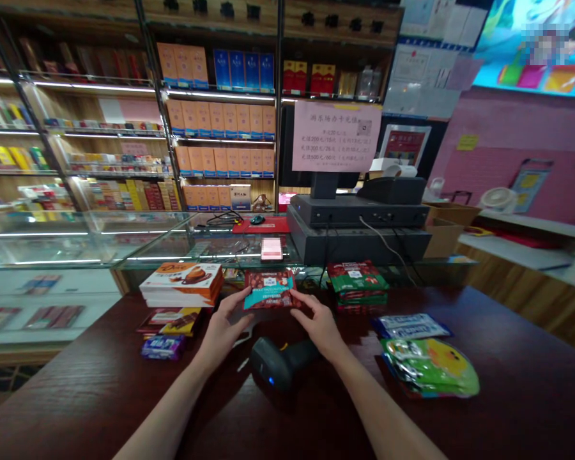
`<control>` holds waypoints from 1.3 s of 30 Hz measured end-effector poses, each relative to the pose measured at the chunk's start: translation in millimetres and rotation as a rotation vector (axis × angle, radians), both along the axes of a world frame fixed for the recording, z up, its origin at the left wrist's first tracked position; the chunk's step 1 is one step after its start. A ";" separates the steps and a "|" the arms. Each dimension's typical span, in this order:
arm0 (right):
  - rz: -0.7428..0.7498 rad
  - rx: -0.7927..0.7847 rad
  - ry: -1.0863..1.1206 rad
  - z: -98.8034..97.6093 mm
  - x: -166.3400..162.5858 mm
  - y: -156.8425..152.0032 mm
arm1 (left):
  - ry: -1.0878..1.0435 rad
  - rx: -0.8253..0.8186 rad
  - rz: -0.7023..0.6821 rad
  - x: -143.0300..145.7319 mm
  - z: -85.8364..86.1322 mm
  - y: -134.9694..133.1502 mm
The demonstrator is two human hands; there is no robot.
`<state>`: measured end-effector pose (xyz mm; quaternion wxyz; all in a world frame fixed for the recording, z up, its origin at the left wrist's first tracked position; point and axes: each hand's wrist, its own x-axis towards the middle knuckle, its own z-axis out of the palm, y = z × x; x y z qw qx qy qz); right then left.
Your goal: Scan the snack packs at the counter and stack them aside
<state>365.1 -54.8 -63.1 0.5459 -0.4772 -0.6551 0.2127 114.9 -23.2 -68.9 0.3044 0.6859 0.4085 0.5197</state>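
Two bare hands at a dark wooden counter [76, 396]. The chocolate packet [269, 287], brown and teal, is at the middle of the counter's far side, its printed face toward the viewer. The left hand [225, 322] and right hand [322, 326] are partly open, fingertips touching the packet's left and right ends, thumbs spread apart from it on the near side. Nearer, between the forearms, lies a black scanner [280, 363] with a blue light, its handle pointing right toward the right hand. At left, white-and-orange boxes [182, 284] are stacked, with yellow-and-red bars [178, 321] and a purple packet [163, 347] on their near side. At right, green-and-red packets [357, 281] form a pile; nearer and farther right lie a blue packet [412, 326] and, just beside it, a green packet [431, 367] bearing a yellow duck. Beyond the counter stand a register [359, 220] with a pink sign [335, 144] and, farther still, lit shelves [225, 94] of boxed goods.
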 end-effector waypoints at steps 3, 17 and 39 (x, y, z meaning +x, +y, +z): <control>-0.030 0.037 0.002 -0.3 -1.7 -2.3 | 0.041 0.107 0.069 0.1 -1.2 -1.1; -0.133 0.080 -0.004 11.9 -20.4 -16.5 | 0.221 0.393 0.358 4.1 6.7 -13.2; -0.281 -0.075 0.130 23.6 -30.5 -2.3 | 0.511 0.511 0.311 12.5 12.7 -8.7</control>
